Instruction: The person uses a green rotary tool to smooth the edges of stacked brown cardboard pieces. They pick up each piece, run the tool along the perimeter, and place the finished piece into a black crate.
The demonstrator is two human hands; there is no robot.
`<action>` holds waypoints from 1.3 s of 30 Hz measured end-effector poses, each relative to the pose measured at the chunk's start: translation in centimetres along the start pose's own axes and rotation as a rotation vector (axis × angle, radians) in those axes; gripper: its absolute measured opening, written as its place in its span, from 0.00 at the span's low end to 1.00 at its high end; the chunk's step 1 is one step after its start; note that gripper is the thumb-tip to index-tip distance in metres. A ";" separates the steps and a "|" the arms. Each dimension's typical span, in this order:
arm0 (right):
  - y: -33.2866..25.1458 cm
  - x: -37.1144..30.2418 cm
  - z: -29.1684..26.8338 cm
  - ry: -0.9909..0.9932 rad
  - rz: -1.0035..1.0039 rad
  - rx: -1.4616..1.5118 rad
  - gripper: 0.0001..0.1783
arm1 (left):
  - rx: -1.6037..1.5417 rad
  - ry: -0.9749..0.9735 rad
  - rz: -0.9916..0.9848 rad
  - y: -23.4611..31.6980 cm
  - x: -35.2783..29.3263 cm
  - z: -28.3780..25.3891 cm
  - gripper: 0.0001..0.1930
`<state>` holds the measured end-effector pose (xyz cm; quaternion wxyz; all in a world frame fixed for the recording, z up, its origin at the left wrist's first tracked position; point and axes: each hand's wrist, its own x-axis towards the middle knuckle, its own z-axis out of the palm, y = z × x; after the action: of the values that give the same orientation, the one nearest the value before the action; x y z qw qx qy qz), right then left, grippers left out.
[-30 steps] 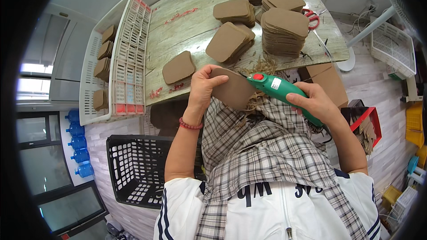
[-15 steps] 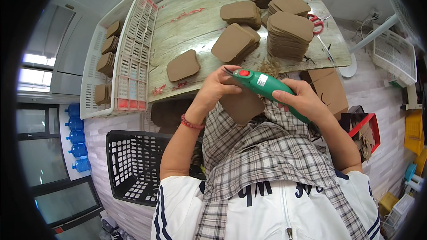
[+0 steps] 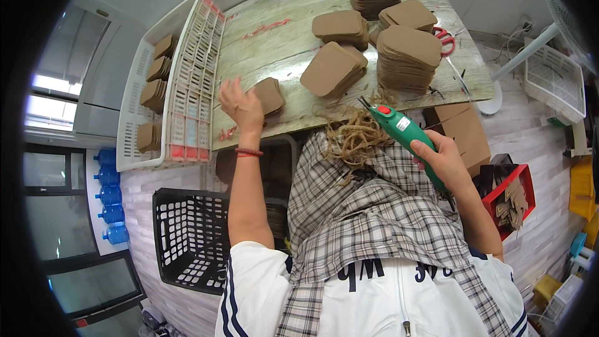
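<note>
My left hand (image 3: 242, 106) is over the left front of the table, fingers apart, with nothing seen in it. Beside its fingertips lies a low pile of brown rounded flat pieces (image 3: 269, 95); contact I cannot tell. My right hand (image 3: 442, 157) grips a green handheld electric cutter (image 3: 399, 126) with a red switch. Two thin dark prongs at its tip point up and left, above the table's front edge. Tangled tan trimmings (image 3: 352, 136) rest on my checked apron (image 3: 349, 206), below the tip.
Taller stacks of brown pieces (image 3: 409, 56) and red-handled scissors (image 3: 444, 42) occupy the table's (image 3: 249, 50) right side. A white crate (image 3: 187, 87) stands left, a black crate (image 3: 187, 237) below. Right of me are a cardboard box (image 3: 462, 137) and a red-rimmed bin (image 3: 527, 193).
My left hand has let go of the brown piece and moved left to the low pile on the table. That piece is gone from above my lap. The cutter has shifted right, uncovering the trimmings.
</note>
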<state>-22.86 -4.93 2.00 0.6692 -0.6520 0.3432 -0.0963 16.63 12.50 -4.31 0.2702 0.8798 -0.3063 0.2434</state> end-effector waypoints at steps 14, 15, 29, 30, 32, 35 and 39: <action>0.3 0.0 0.5 0.031 -0.020 -0.010 0.15 | -0.135 -0.210 0.227 11.1 -2.0 3.0 0.29; 0.2 0.0 0.5 0.033 -0.016 0.003 0.15 | -0.190 -0.208 0.197 11.5 -1.9 2.8 0.27; -1.8 -0.1 2.0 0.128 -0.147 0.049 0.18 | -2.003 -0.274 -0.823 17.1 -3.4 -1.5 0.18; -2.1 -0.2 2.0 0.133 -0.144 0.047 0.18 | -2.046 -0.258 -0.839 17.7 -3.6 -1.4 0.18; -2.2 -0.2 2.1 0.146 -0.142 0.042 0.18 | -2.110 -0.232 -0.908 18.2 -3.9 -1.0 0.20; -2.5 -0.3 2.2 0.156 -0.157 0.069 0.18 | -2.205 -0.177 -0.937 18.8 -4.2 -0.4 0.21; -2.4 -0.2 2.2 0.165 -0.151 0.067 0.18 | -2.260 -0.163 -0.965 19.2 -4.4 0.0 0.21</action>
<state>-21.01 -3.34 4.11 0.6511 -0.6430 0.3435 -0.2111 0.68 1.52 -0.62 0.9220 0.1873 -0.0045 -0.3388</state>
